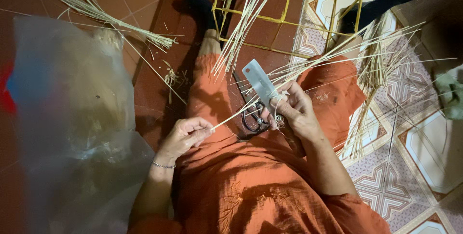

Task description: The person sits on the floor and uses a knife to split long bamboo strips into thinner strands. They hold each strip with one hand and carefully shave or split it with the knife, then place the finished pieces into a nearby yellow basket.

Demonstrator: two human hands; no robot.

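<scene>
Pale bamboo strip (251, 109) is stretching thin across the lap, its far end lost among loose slivers; left hand (185, 135) is pinching it, right hand (294, 111) is gripping a cleaver (259, 82).

The knife blade (259, 82) is dull grey metal, smooth. The strip (241, 113) looks like pale, dry, matt bamboo. The scissors (251, 116) are dark metal. The plastic bag (72, 118) is translucent and crinkled. The floor tiles (424, 157) are glossy.
</scene>
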